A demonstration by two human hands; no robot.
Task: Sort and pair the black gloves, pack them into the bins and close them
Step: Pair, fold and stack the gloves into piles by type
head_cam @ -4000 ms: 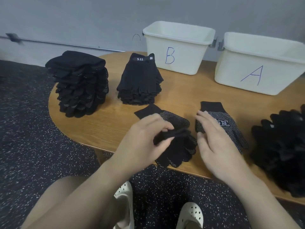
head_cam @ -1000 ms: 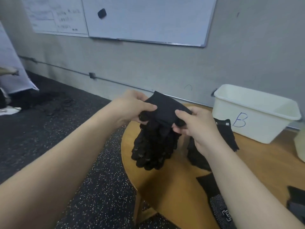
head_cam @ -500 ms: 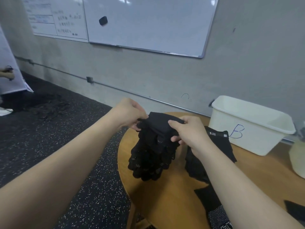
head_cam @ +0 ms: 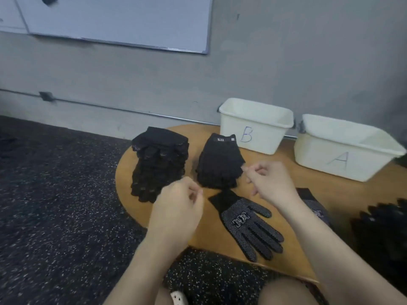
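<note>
- A whiteboard (head_cam: 119, 18) hangs on the grey wall (head_cam: 286, 62) at upper left; a metal conduit (head_cam: 110, 107) runs along the wall's base above a dark speckled floor (head_cam: 55, 194).
- A tall stack of dotted black gloves (head_cam: 159, 166) stands at the left end of the rounded wooden bench (head_cam: 286, 186).
- The left hand (head_cam: 176, 212) hovers over the bench's near-left edge, fingers loosely curled and holding nothing.
- Just right of the tall stack, a lower stack of plain black gloves (head_cam: 220, 164) carries a top label reading "5.11".
- A single dotted glove (head_cam: 246, 221) lies flat on the bench in front of that stack, cuff toward it, fingers toward the near edge, with a pale logo on its back that is too blurred to read.
- The right hand (head_cam: 271, 183) hangs above the bench between the "5.11" stack and the bins, fingers loosely curled, empty.
- A white bin (head_cam: 255, 126) handwritten "B" sits at the back of the bench, open.
- Another dotted glove (head_cam: 312, 205) shows partly behind the right forearm.
- A second white bin (head_cam: 343, 148) handwritten "A" stands beside the first, open.
- A loose heap of black gloves (head_cam: 383, 227) lies at the bench's right end.
</note>
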